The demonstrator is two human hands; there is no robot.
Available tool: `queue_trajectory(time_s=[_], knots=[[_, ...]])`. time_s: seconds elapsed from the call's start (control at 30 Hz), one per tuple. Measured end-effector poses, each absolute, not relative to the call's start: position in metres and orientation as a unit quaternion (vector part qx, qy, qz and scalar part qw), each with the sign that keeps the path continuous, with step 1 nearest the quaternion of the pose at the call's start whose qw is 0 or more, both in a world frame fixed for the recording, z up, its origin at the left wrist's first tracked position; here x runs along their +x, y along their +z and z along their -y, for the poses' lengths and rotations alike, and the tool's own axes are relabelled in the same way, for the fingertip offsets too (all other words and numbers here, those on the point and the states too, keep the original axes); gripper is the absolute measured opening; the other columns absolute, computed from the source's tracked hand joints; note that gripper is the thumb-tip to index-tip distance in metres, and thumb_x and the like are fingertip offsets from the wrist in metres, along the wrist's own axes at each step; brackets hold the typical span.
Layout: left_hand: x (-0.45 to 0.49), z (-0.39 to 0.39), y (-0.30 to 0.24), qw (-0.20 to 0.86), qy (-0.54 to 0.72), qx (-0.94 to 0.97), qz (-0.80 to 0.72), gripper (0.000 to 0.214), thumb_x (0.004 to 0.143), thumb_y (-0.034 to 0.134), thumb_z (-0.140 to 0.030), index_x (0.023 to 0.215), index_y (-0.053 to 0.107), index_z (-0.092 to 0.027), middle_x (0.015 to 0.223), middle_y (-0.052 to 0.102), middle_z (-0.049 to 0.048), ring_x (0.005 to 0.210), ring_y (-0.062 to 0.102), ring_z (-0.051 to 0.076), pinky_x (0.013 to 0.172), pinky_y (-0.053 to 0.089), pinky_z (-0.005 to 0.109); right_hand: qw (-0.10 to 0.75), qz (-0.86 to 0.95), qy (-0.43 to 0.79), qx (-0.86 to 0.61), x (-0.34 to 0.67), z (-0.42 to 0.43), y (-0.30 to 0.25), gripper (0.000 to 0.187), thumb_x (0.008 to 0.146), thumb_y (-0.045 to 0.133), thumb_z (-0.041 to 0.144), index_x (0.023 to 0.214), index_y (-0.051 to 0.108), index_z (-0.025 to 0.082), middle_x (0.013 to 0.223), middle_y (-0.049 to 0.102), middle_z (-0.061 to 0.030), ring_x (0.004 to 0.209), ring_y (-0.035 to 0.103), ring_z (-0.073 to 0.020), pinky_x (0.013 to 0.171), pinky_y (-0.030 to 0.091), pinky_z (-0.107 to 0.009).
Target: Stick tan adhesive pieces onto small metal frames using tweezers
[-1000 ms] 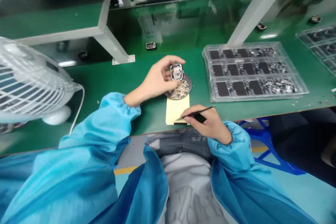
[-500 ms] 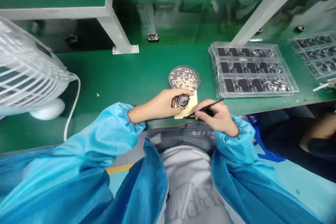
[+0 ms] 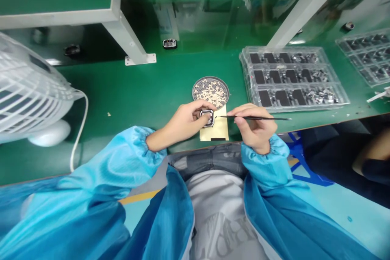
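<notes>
My left hand is closed around a small square watch-like casing, held just above a yellow sticky pad at the green bench's near edge. My right hand pinches thin black tweezers, lying level, their tip pointing left and almost touching the casing. Just beyond both hands sits a round dish full of tiny metal parts.
A clear blister tray of dark parts lies to the right, another tray farther right. A white fan with its cable stands at left. White shelf struts rise behind. Another person's arm shows at lower right.
The left hand brought the casing from above the dish down to the yellow pad. The right hand turned the tweezers level and brought the tip up to the casing.
</notes>
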State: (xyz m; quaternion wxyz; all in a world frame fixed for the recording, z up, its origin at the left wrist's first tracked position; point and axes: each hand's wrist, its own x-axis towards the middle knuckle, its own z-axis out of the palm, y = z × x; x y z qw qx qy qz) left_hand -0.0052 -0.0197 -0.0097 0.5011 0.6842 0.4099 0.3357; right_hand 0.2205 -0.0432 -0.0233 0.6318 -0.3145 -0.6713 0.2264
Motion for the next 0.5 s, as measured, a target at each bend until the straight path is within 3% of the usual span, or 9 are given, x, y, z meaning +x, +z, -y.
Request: queue_trajectory(time_s=[0.23,0.5], knots=[[-0.0087,0.0194,-0.0138,0.491,0.314,0.693,-0.425,0.03,0.094,0.066,-0.022,0.122,0.076,-0.018,0.111,0.079,0.0078,0.081,0.073,0.016,0.067,0.055,0.024,0.563,0.732,0.228,-0.31,0.2216,0.0415,-0.0162,0.022,0.09,0.074,0.01,0.107,0.075,0.024,0.102,0.083,-0.0065,0.095,0.079,-0.0237,0.083,0.064,-0.042],[-0.008,0.0196,-0.0104,0.466,0.306,0.707,-0.435,0.03,0.093,0.066,-0.022,0.121,0.077,-0.019,0.104,0.079,0.0061,0.072,0.067,0.014,0.061,0.051,0.023,0.551,0.738,0.231,-0.314,0.2222,0.0422,-0.0165,0.027,0.087,0.075,0.006,0.107,0.075,0.024,0.102,0.082,-0.0065,0.095,0.078,-0.0239,0.084,0.063,-0.043]])
